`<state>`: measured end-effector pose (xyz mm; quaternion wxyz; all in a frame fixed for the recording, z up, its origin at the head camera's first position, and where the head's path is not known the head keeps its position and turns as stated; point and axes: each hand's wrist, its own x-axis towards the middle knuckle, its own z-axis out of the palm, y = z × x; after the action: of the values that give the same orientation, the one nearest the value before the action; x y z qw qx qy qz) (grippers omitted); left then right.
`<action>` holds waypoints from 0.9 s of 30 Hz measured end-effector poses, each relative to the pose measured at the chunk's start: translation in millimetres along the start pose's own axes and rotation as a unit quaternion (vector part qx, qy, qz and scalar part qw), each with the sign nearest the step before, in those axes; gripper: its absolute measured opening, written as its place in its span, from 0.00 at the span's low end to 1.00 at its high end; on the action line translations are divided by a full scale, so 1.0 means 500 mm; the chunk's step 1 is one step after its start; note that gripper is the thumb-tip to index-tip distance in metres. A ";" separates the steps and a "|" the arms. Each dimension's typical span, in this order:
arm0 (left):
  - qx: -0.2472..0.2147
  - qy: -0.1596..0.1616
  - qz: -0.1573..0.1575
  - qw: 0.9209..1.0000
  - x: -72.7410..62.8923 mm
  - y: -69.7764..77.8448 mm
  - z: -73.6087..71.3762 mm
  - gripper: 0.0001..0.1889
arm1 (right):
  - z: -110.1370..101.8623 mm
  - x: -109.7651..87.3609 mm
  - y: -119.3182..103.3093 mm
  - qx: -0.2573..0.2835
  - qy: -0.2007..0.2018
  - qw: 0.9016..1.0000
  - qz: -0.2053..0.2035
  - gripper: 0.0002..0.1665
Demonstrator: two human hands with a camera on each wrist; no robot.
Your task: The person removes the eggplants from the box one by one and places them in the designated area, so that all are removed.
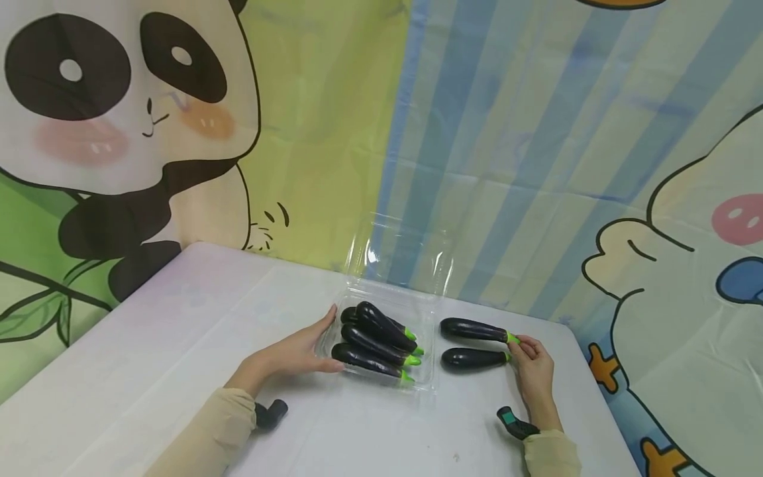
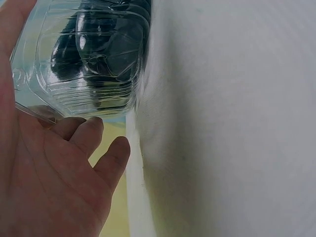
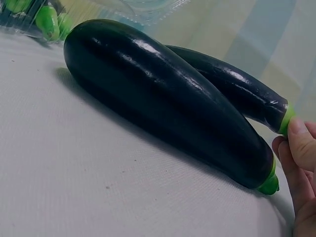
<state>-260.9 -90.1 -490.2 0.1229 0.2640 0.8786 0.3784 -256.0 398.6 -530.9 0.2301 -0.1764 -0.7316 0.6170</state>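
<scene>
A clear plastic clamshell box (image 1: pixel 426 377) stands on the table with its lid raised. Inside lie several dark eggplants (image 1: pixel 372 344) with green stem ends pointing right. My left hand (image 1: pixel 301 348) holds the box's left side, thumb toward the front corner and fingers toward the back; in the left wrist view some fingers lie against its rim. To the right of the box, two more eggplants lie side by side. My right hand (image 1: pixel 534 368) pinches the green stem of the farther eggplant (image 1: pixel 473 329) between thumb and fingers. The nearer eggplant (image 3: pixel 163 103) rests on the table just beside those fingers.
The transparent lid (image 1: pixel 399 255) leans up against the backdrop. A white cloth covers the table (image 1: pixel 179 344); behind it hangs a printed curtain (image 1: pixel 322 132) with a panda. A black wrist device (image 1: pixel 515 424) sits on the right wrist, another (image 1: pixel 271 414) on the left.
</scene>
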 end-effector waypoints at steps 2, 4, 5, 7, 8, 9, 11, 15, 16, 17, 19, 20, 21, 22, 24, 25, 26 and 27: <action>0.001 0.002 -0.002 1.000 0.001 0.000 0.000 0.64 | 0.000 0.001 0.002 -0.015 0.006 1.000 -0.001 0.17; -0.002 0.004 -0.001 1.000 0.001 0.000 0.000 0.64 | -0.001 0.001 0.003 -0.021 0.010 1.000 0.002 0.19; -0.004 0.003 -0.002 1.000 0.001 0.000 0.000 0.64 | -0.001 0.001 0.003 -0.028 0.010 1.000 0.003 0.20; -0.006 0.002 -0.004 1.000 0.000 0.000 0.001 0.64 | -0.003 0.000 0.004 -0.036 0.008 0.999 0.007 0.21; -0.007 0.001 -0.005 1.000 0.000 0.000 0.002 0.64 | -0.004 -0.001 0.004 -0.036 0.007 0.999 0.009 0.21; -0.007 -0.001 -0.007 1.000 0.000 0.000 0.002 0.65 | -0.005 -0.002 0.004 -0.039 0.005 0.999 0.008 0.22; -0.004 -0.003 -0.008 1.000 -0.002 0.000 0.003 0.65 | -0.007 -0.003 0.004 -0.054 0.003 0.999 0.010 0.22; -0.002 -0.001 -0.003 1.000 -0.003 0.001 0.002 0.64 | -0.009 -0.002 0.002 -0.075 0.002 0.997 0.010 0.25; -0.001 0.000 -0.003 1.000 -0.003 0.001 0.002 0.64 | -0.009 0.000 0.002 -0.077 0.002 0.997 0.013 0.26; -0.001 0.000 -0.003 1.000 -0.002 0.001 0.001 0.64 | -0.009 0.001 0.001 -0.079 0.002 0.997 0.013 0.26; -0.002 0.001 -0.003 1.000 -0.002 0.000 0.001 0.64 | -0.009 0.002 -0.001 -0.081 0.003 0.997 0.018 0.25; -0.001 0.000 -0.005 1.000 -0.001 0.000 0.001 0.64 | -0.010 0.003 -0.002 -0.081 0.004 0.996 0.021 0.24; -0.001 -0.001 -0.007 1.000 -0.001 0.000 0.000 0.64 | -0.011 0.002 -0.004 -0.083 0.004 0.996 0.023 0.23; -0.002 -0.001 -0.006 1.000 -0.001 0.000 0.000 0.64 | -0.012 0.002 -0.005 -0.086 0.005 0.996 0.023 0.22; -0.005 -0.001 -0.003 1.000 0.000 0.000 0.000 0.64 | -0.015 0.001 -0.006 -0.091 0.005 0.996 0.024 0.21; -0.006 -0.001 0.000 1.000 0.000 0.000 0.000 0.64 | -0.017 0.000 -0.007 -0.092 0.003 0.996 0.023 0.21; -0.005 -0.001 0.000 1.000 -0.001 0.000 -0.001 0.64 | -0.018 0.000 -0.006 -0.094 0.000 0.995 0.022 0.21; -0.005 -0.001 0.002 1.000 -0.001 0.000 -0.001 0.64 | -0.018 0.000 -0.006 -0.097 -0.001 0.995 0.020 0.22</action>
<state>-260.6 -90.7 -489.6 0.1240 0.2658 0.8760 0.3829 -250.7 405.5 -526.8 0.1985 -0.2122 -0.7845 0.5479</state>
